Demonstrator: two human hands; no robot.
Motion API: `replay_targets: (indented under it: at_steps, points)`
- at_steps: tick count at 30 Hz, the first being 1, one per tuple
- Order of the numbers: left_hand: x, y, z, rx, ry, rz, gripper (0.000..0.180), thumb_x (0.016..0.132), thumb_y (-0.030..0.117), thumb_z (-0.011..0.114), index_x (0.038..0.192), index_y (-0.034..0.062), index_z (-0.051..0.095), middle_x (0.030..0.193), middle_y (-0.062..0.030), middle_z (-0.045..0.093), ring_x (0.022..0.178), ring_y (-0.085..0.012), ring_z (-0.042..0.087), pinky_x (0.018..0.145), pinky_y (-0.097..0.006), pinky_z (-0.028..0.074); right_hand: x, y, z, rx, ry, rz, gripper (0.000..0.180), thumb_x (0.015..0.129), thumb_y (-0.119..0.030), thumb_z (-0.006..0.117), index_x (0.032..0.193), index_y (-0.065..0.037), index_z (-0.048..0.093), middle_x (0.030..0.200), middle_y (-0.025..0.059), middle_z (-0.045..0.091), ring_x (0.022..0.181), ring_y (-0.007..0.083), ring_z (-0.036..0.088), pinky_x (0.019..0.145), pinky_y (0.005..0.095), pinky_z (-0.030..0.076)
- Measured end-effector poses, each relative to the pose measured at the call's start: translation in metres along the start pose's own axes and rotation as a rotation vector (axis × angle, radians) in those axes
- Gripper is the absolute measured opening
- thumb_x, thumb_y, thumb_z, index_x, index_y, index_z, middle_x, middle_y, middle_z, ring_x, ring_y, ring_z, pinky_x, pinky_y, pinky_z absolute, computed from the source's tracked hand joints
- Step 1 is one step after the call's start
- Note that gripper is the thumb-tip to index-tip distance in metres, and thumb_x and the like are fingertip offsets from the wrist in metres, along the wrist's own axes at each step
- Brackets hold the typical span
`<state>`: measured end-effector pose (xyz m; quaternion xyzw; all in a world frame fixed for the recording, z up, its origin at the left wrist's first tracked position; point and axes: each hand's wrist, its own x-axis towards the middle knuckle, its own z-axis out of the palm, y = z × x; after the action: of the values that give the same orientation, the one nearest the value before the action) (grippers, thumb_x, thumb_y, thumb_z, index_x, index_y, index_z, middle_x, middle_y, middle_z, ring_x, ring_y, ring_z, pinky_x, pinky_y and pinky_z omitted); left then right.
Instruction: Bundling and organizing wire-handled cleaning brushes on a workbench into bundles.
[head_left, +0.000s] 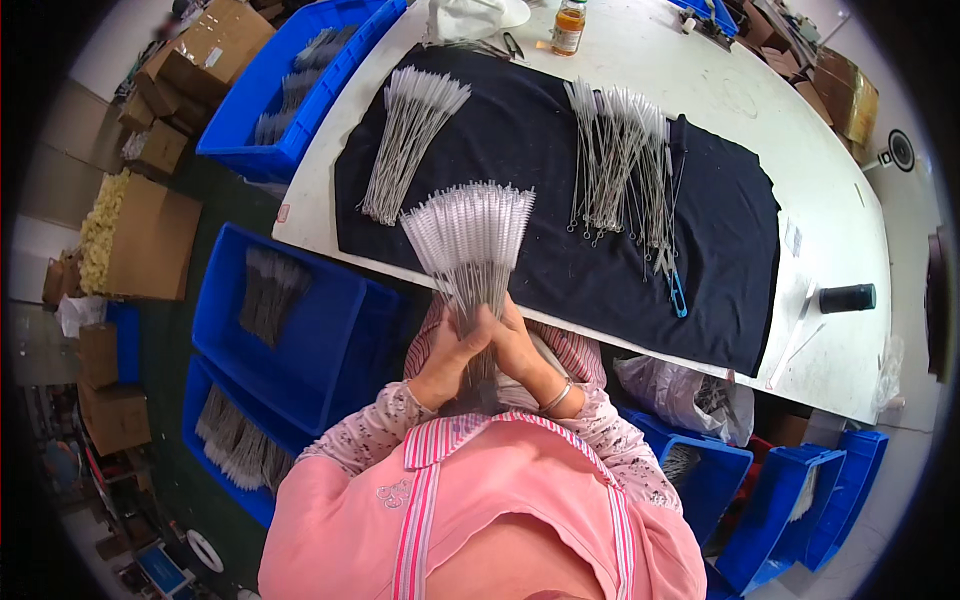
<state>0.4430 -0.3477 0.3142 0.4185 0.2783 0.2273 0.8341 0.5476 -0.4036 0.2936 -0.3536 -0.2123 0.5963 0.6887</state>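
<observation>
Over a white worktable point(790, 120) draped in black cloth point(520, 150), left hand point(452, 355) and right hand point(515, 345) clasp a fanned bundle of thin white bristle brushes point(468, 235), whose wire stems could slip if the grip loosens.

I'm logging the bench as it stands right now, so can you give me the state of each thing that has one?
Left hand: closed on the fanned brushes.
Right hand: closed on the same bundle.
Fanned brushes: held upright, spread like a fan.
Left brush pile: lying loose on the black cloth.
Right brush pile: lying loose, tangled.
Amber bottle: standing, capped.
Black cylinder: lying on its side.
</observation>
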Motion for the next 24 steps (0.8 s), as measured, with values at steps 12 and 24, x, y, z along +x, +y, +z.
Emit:
replay_targets:
  at_steps: [12, 24]
  points:
    - [-0.021, -0.01, 0.001, 0.214, 0.006, -0.001, 0.052, 0.086, 0.039, 0.06, 0.122, 0.003, 0.048, 0.116, -0.0031, 0.055, 0.102, -0.0121, 0.052, 0.09, -0.028, 0.04, -0.014, 0.003, 0.003, -0.373, 0.362, -0.398, 0.044, 0.099, -0.033, 0.03, 0.114, 0.002, 0.051, 0.101, 0.0056, 0.057, 0.09, 0.0121, 0.053, 0.08, 0.0254, 0.042]
    - [-0.019, -0.009, -0.005, -0.014, 0.087, -0.094, 0.034, 0.089, 0.013, 0.056, 0.12, 0.0029, 0.047, 0.11, -0.003, 0.057, 0.099, -0.0118, 0.053, 0.087, -0.027, 0.042, -0.011, 0.002, -0.009, 0.098, 0.408, -0.164, 0.013, 0.091, -0.014, 0.053, 0.098, -0.002, 0.053, 0.086, 0.0025, 0.059, 0.076, 0.0091, 0.057, 0.066, 0.0237, 0.047]
